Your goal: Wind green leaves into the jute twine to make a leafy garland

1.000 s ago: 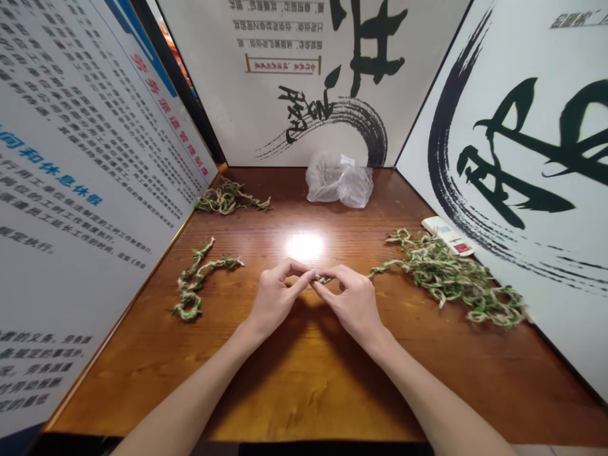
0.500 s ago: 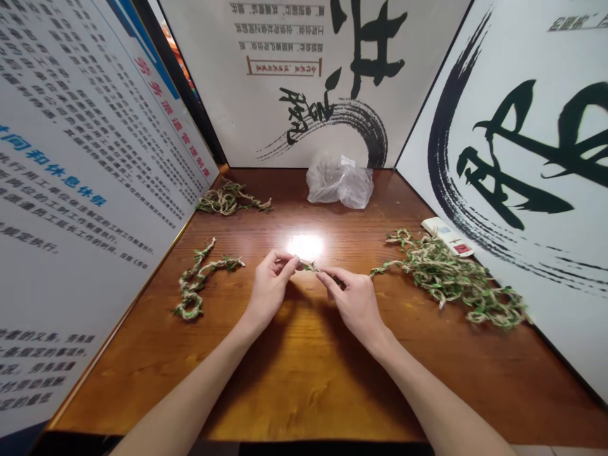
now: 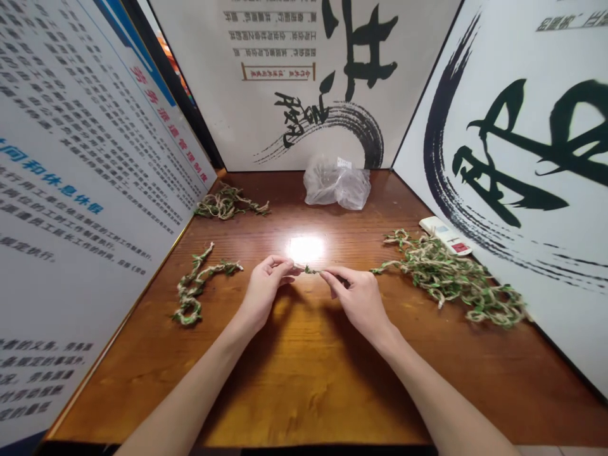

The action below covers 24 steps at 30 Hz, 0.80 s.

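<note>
Between my two hands a short stretch of leafy twine (image 3: 311,270) shows, tan cord with small green leaves. My left hand (image 3: 266,285) pinches its left end between thumb and fingers. The fingers of my right hand (image 3: 356,292) close on it from the other side. Past the right hand, leafy twine runs on to a big tangled heap (image 3: 441,272) of the same cord; my hand hides whether the two are joined. A separate, loosely curled piece of leafy twine (image 3: 190,288) lies on the table left of my left hand.
Another small pile of leafy twine (image 3: 228,201) lies at the back left. A crumpled clear plastic bag (image 3: 337,185) rests at the back. Behind the right heap is a white object with a red patch (image 3: 445,235). Printed panels enclose the wooden table (image 3: 294,380) on three sides.
My hands have drawn slightly apart, so more of the twine shows between them. The left fingers have shifted their pinch. The camera view has moved a little.
</note>
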Motion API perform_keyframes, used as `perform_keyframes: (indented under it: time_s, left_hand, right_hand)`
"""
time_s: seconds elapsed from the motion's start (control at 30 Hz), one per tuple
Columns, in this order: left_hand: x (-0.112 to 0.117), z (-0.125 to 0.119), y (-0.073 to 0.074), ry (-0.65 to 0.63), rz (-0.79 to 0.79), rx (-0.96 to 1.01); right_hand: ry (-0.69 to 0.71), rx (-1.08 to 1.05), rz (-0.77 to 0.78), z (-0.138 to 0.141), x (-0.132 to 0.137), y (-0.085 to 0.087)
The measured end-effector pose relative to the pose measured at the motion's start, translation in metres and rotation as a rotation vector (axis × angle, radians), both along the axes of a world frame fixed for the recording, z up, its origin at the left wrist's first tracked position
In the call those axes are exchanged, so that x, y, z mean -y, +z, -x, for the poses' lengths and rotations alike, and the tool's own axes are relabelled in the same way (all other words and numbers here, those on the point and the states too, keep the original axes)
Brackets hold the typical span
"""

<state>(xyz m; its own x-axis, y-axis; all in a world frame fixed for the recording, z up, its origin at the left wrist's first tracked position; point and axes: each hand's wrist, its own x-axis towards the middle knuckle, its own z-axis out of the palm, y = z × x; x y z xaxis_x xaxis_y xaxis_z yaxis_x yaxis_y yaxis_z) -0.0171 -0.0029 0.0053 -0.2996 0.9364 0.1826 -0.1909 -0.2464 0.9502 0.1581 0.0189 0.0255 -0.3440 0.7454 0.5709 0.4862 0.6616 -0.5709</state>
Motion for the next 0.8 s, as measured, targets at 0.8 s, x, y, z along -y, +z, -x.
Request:
perform_keyframes:
  time_s: [0.8]
  left_hand:
    - [0.002, 0.012, -0.004, 0.153, -0.451, -0.927]
  right_hand:
    - [-0.015, -0.128, 0.115, -0.003, -0.010, -0.003]
